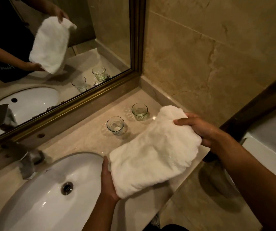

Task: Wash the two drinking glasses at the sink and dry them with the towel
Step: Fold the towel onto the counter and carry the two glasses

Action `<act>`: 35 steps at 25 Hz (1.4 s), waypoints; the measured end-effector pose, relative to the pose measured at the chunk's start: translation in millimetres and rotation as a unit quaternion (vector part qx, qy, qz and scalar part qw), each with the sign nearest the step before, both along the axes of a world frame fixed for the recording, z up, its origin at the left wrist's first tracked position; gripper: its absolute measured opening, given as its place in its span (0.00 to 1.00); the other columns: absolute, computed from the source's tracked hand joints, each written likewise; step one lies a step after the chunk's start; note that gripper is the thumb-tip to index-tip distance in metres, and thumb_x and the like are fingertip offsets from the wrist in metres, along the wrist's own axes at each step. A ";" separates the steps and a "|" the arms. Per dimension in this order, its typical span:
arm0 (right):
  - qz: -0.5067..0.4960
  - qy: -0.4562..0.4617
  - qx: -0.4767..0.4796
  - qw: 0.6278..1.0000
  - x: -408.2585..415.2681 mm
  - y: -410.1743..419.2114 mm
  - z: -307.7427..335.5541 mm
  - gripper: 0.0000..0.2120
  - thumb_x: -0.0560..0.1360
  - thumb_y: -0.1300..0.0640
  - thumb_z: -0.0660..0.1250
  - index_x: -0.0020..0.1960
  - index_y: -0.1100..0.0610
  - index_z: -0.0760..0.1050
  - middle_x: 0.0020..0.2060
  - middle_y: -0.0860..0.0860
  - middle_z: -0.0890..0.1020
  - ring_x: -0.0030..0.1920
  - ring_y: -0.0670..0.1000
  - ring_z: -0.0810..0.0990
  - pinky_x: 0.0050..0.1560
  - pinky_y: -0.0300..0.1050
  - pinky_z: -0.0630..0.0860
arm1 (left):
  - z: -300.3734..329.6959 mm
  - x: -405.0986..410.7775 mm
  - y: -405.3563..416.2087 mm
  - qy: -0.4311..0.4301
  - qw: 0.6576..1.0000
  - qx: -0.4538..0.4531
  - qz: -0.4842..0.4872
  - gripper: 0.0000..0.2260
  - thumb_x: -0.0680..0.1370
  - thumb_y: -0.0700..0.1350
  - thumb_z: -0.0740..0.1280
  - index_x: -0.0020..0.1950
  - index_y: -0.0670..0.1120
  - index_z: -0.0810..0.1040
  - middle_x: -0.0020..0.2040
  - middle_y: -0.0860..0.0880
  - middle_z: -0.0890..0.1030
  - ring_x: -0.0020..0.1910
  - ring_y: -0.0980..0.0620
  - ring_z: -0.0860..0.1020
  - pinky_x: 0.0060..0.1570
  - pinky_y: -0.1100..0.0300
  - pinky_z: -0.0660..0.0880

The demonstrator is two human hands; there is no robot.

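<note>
I have one view only, from the camera worn on the head, so no second view overlaps it. It looks forward and steeply down over the bathroom counter [90, 140], close enough that both forearms enter from the bottom edge and the hands fill the lower middle. The wide lens bends the straight lines: the mirror [67, 47] frame runs slanting across the upper left, and the sink [39, 194] sits at lower left, cut off by the frame edge. The tiled wall [208, 47] takes the upper right. The mirror throws back a reversed second look at the same counter from the wall side.
</note>
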State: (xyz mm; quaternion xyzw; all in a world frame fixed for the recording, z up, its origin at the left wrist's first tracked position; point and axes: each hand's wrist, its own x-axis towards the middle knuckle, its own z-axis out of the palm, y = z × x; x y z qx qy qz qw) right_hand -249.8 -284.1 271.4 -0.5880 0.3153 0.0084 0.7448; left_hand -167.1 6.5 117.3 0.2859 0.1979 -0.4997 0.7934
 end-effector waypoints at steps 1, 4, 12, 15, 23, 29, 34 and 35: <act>0.016 0.032 -0.037 0.999 -1.4 -13.1 -15.7 0.14 0.73 0.63 0.72 0.58 0.60 0.82 0.52 0.59 0.86 0.51 0.58 0.86 0.56 0.55 0.81 | 0.8 2.7 3.6 -0.004 0.999 0.016 -0.030 0.37 0.64 0.57 0.81 0.68 0.39 0.80 0.67 0.35 0.80 0.66 0.33 0.78 0.67 0.38 0.74; 0.077 0.124 -0.136 0.980 -0.9 -39.1 -60.9 0.10 0.74 0.61 0.74 0.56 0.57 0.83 0.51 0.56 0.87 0.49 0.56 0.87 0.54 0.54 0.83 | -8.1 -5.2 2.3 -0.050 0.986 0.120 -0.100 0.30 0.68 0.38 0.77 0.70 0.37 0.77 0.64 0.35 0.82 0.62 0.34 0.81 0.56 0.42 0.80; 0.050 0.203 -0.318 0.925 6.7 -79.2 -165.3 0.13 0.76 0.58 0.72 0.60 0.60 0.80 0.57 0.57 0.83 0.56 0.58 0.80 0.55 0.47 0.74 | -48.6 -29.9 -32.5 -0.135 0.943 0.269 -0.140 0.20 0.78 0.32 0.67 0.67 0.46 0.78 0.60 0.42 0.85 0.58 0.38 0.83 0.47 0.47 0.82; 0.046 0.249 -0.478 0.841 -9.6 -82.2 -194.6 0.23 0.75 0.53 0.68 0.68 0.58 0.73 0.64 0.58 0.76 0.65 0.62 0.74 0.65 0.52 0.69 | -66.1 -40.7 -33.6 -0.213 0.850 0.450 -0.173 0.13 0.76 0.45 0.73 0.60 0.45 0.80 0.51 0.43 0.86 0.48 0.42 0.84 0.40 0.48 0.83; 0.264 0.139 -0.628 0.718 -23.4 -34.7 -255.4 0.28 0.82 0.40 0.50 0.80 0.47 0.55 0.81 0.53 0.54 0.81 0.57 0.49 0.79 0.60 0.46 | -88.8 -74.9 -54.4 -0.673 0.360 0.564 -0.314 0.34 0.78 0.54 0.62 0.80 0.40 0.63 0.81 0.36 0.62 0.80 0.36 0.61 0.76 0.41 0.59; 0.295 0.178 -0.626 0.699 -26.5 -44.9 -265.6 0.31 0.81 0.37 0.43 0.81 0.46 0.45 0.81 0.52 0.44 0.81 0.55 0.40 0.79 0.58 0.39 | -107.7 -76.5 -56.2 -0.668 0.328 0.549 -0.380 0.34 0.81 0.61 0.56 0.82 0.43 0.57 0.83 0.37 0.53 0.82 0.36 0.53 0.75 0.38 0.50; 0.247 0.242 -0.592 0.728 -2.6 -20.3 -246.7 0.30 0.78 0.47 0.60 0.77 0.54 0.62 0.79 0.58 0.59 0.80 0.60 0.52 0.79 0.60 0.43 | -96.4 -67.5 -45.6 -0.686 0.359 0.530 -0.346 0.26 0.78 0.53 0.59 0.71 0.40 0.75 0.74 0.35 0.73 0.73 0.35 0.72 0.70 0.34 0.68; 0.236 0.236 -0.589 0.736 7.1 -16.2 -242.4 0.28 0.76 0.50 0.63 0.75 0.55 0.66 0.77 0.59 0.63 0.79 0.60 0.56 0.79 0.61 0.46 | -90.9 -57.9 -43.9 -0.674 0.381 0.542 -0.326 0.25 0.77 0.52 0.59 0.69 0.39 0.76 0.70 0.35 0.76 0.70 0.35 0.75 0.68 0.35 0.72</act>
